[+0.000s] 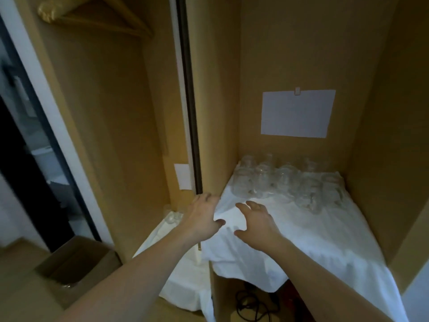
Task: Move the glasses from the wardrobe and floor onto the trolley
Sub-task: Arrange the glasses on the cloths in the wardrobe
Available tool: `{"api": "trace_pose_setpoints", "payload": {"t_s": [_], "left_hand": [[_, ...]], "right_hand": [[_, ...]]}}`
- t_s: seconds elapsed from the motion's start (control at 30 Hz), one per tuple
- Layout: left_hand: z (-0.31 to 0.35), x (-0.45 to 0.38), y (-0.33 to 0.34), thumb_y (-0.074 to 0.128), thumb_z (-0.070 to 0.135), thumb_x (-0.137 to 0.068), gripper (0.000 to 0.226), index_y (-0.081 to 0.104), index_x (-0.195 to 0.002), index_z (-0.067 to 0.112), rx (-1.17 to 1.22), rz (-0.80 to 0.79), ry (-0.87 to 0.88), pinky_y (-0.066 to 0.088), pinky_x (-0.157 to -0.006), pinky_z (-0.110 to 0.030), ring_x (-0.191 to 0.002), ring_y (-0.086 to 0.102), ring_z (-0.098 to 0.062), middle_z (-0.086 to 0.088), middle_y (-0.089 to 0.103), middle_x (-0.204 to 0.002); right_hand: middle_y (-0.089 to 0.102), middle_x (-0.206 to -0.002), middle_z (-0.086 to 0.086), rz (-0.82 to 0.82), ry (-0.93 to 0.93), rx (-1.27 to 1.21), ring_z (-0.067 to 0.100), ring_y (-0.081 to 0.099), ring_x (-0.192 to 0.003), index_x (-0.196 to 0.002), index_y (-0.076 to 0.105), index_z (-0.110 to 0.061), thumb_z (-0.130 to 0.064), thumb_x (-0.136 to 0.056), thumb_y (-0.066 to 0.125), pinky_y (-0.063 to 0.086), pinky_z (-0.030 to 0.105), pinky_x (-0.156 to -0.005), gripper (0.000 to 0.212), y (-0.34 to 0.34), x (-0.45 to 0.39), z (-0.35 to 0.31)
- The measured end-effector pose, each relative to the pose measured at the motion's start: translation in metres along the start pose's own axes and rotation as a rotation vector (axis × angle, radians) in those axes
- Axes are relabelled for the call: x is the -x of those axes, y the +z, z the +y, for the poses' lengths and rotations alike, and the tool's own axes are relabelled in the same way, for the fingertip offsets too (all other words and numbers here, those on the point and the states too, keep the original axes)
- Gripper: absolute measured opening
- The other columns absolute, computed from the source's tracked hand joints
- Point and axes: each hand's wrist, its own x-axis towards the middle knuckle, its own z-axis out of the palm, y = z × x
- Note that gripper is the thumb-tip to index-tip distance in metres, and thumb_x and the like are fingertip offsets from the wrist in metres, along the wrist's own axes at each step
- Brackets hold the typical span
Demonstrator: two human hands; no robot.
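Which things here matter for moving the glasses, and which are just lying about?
For the job:
glasses on the shelf
glasses lower left
left hand
right hand

Lying about:
white cloth
paper sheet
hangers
cardboard box
black cable

Wardrobe: tan wooden wardrobe (290,54), open, with a vertical divider panel (216,112) between two compartments.
Right shelf: white cloth (313,233) draped over the front edge.
Glasses: cluster of clear drinking glasses (287,182) at the back of the cloth, blurred.
Left compartment: a few clear glasses (173,214) on a lower white cloth (183,275).
Left hand (202,217): fingers spread, at the divider's edge.
Right hand (257,224): fingers spread above the cloth, holding nothing.
Back wall: white paper sheet (297,113).
Floor: brown cardboard box (76,263).
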Motion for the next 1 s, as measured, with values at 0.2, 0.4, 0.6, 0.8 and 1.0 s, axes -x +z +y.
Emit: {"api": "trace_pose_setpoints", "payload": {"t_s": [0.2, 0.4, 0.6, 0.8, 1.0], "left_hand": [[-0.077, 0.045, -0.019, 0.067, 0.043, -0.092, 0.067, 0.040, -0.150, 0.023, 0.027, -0.029, -0.061, 0.035, -0.114, -0.045, -0.143, 0.031, -0.029, -0.005, 0.038, -0.155], [-0.160, 0.078, -0.027, 0.068, 0.048, -0.091, 0.070, 0.038, -0.151, 0.027, 0.038, -0.046, -0.130, 0.032, -0.115, -0.042, -0.146, 0.026, -0.027, -0.003, 0.034, -0.158], [-0.218, 0.100, -0.009, 0.067, 0.052, -0.090, 0.070, 0.038, -0.149, 0.028, 0.102, -0.103, -0.229, 0.038, -0.111, -0.042, -0.140, 0.035, -0.026, 0.000, 0.038, -0.155], [-0.250, 0.102, 0.007, 0.067, 0.049, -0.091, 0.071, 0.038, -0.150, 0.023, 0.168, -0.143, -0.272, 0.040, -0.111, -0.042, -0.140, 0.036, -0.028, -0.004, 0.040, -0.152], [-0.296, 0.086, 0.012, 0.066, 0.053, -0.090, 0.070, 0.039, -0.149, 0.025, 0.155, -0.127, -0.347, 0.041, -0.108, -0.040, -0.136, 0.041, -0.026, -0.001, 0.042, -0.152]], "right_hand": [[0.029, -0.162, 0.004, -0.063, -0.016, -0.002, 0.027, 0.027, -0.146, -0.156, 0.029, -0.029, -0.042, -0.088, 0.069, 0.034, 0.039, -0.115, 0.080, 0.036, -0.002, -0.079], [0.036, -0.155, 0.006, -0.107, -0.019, -0.012, 0.028, 0.033, -0.141, -0.154, 0.033, -0.026, -0.042, -0.088, 0.069, 0.038, 0.041, -0.112, 0.077, 0.071, -0.004, -0.147], [0.027, -0.162, 0.005, -0.200, -0.012, -0.032, 0.027, 0.026, -0.147, -0.157, 0.026, -0.030, -0.044, -0.089, 0.067, 0.035, 0.039, -0.116, 0.081, 0.119, 0.001, -0.195], [0.028, -0.162, 0.005, -0.285, -0.010, 0.009, 0.028, 0.027, -0.146, -0.158, 0.025, -0.030, -0.045, -0.090, 0.067, 0.036, 0.040, -0.115, 0.081, 0.141, -0.019, -0.209], [0.029, -0.161, 0.006, -0.309, -0.067, 0.000, 0.028, 0.029, -0.146, -0.157, 0.027, -0.029, -0.045, -0.090, 0.067, 0.037, 0.039, -0.114, 0.080, 0.161, -0.073, -0.231]]}}
